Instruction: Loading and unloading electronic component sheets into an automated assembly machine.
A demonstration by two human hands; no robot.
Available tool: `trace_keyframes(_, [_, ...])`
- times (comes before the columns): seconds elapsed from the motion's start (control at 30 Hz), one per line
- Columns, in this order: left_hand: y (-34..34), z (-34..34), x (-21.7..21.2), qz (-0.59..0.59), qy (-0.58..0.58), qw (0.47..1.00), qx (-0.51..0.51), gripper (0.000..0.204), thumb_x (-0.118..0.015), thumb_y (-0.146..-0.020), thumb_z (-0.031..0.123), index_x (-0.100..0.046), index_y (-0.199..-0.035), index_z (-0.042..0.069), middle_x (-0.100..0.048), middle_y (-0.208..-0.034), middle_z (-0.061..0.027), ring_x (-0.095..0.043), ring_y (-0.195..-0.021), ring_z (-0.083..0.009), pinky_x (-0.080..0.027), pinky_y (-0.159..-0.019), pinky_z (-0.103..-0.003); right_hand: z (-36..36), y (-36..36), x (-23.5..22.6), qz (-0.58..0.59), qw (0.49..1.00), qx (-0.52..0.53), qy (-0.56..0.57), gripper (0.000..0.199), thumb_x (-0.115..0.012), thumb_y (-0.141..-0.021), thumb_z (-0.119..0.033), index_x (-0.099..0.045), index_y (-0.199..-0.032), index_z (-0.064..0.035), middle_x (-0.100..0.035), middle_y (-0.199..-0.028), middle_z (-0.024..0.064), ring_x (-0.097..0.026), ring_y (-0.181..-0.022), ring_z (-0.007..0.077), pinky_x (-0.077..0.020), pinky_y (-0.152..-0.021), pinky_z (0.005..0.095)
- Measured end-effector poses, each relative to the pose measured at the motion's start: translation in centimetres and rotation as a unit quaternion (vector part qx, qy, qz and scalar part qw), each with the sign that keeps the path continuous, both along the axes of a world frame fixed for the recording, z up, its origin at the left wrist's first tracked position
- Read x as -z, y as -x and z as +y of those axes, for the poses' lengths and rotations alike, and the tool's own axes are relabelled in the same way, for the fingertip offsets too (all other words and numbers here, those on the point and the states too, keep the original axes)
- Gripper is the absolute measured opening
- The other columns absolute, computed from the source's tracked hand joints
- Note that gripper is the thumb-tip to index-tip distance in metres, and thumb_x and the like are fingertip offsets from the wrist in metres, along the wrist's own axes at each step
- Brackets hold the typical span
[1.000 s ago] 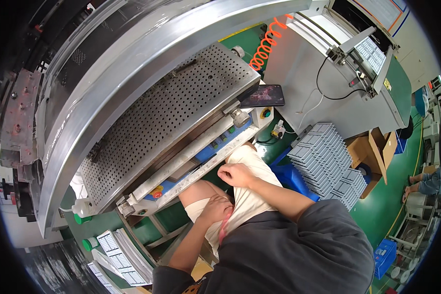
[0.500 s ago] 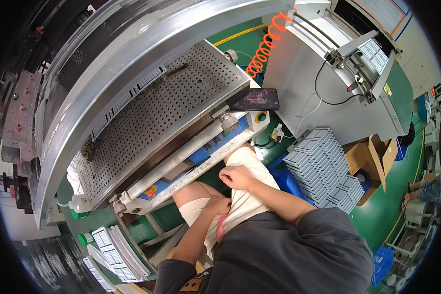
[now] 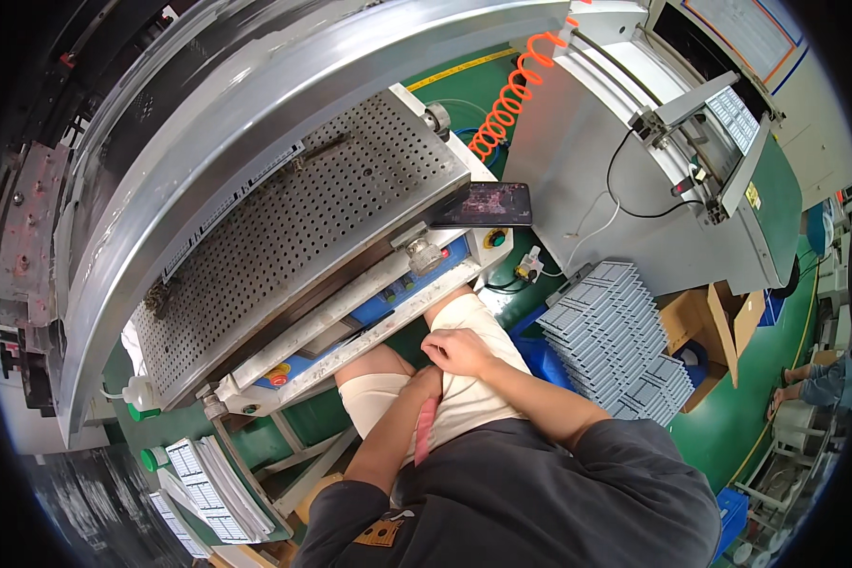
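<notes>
**A:** Shorts [image 3: 464, 379], cream coloured, that's what both hands are on. They sit in the lap, about 6 o'clock of the frame, right below the machine's front edge. Right hand [image 3: 459, 352] rests on the upper thigh with fingers curled loosely on the fabric, can't tell if it's pinching anything. Left hand [image 3: 424, 386] is tucked down between the thighs, mostly hidden, so its grip is anyone's guess.

**B:** What's around them?

**A:** Big perforated metal plate [image 3: 293, 246] up at 11 o'clock. A phone [image 3: 488, 204] lies on its corner at 12. An orange coiled hose [image 3: 509, 95] hangs at 1 o'clock. Stacked grey trays [image 3: 615, 331] sit at 3 o'clock, beside a cardboard box [image 3: 705, 327]. Green floor [image 3: 729, 426] underneath.
</notes>
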State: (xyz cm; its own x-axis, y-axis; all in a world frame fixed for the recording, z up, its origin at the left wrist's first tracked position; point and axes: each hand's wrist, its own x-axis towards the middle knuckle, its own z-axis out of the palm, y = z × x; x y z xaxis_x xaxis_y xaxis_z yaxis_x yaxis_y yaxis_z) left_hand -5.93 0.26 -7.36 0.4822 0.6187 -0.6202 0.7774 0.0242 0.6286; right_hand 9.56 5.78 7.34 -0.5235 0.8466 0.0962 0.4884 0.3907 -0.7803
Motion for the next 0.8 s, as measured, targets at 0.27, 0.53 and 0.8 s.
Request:
trace_keyframes(0.27, [-2.5,-0.2,-1.2,-0.096,-0.051,0.993,-0.048,0.044,-0.062,-0.085,0.032,-0.065,-0.121,0.007,-0.063,-0.124,-0.0199,-0.059,-0.118,-0.0311,-0.046,-0.098,-0.038,-0.1,-1.1,0.8,-0.01,1.0,-0.009,-0.005,0.014,-0.059,-0.087,-0.02,-0.067,-0.089,-0.0092,-0.069,-0.086,0.0089,-0.066,-0.077,0.0317,-0.053,-0.067,0.0414])
trace_keyframes(0.53, [-4.2,-1.8,-1.5,-0.09,-0.029,0.994,-0.058,0.045,-0.063,-0.085,0.034,-0.065,-0.121,0.007,-0.062,-0.125,-0.0199,-0.059,-0.118,-0.031,-0.046,-0.098,-0.038,-0.4,-2.2,0.5,0.02,0.999,0.026,0.008,0.013,-0.058,-0.086,-0.019,-0.066,-0.088,-0.0094,-0.068,-0.086,0.0099,-0.065,-0.079,0.0324,-0.0524,-0.069,0.0426])
trace_keyframes(0.8, [-2.9,-3.1,-1.3,-0.06,-0.006,0.997,-0.049,0.047,-0.063,-0.084,0.035,-0.064,-0.122,0.007,-0.062,-0.125,-0.0198,-0.059,-0.118,-0.0308,-0.046,-0.097,-0.038,-0.8,-1.3,0.2,0.02,0.998,0.05,0.022,0.014,-0.059,-0.087,-0.021,-0.066,-0.087,-0.009,-0.067,-0.083,0.0109,-0.065,-0.077,0.0328,-0.0519,-0.068,0.0429])
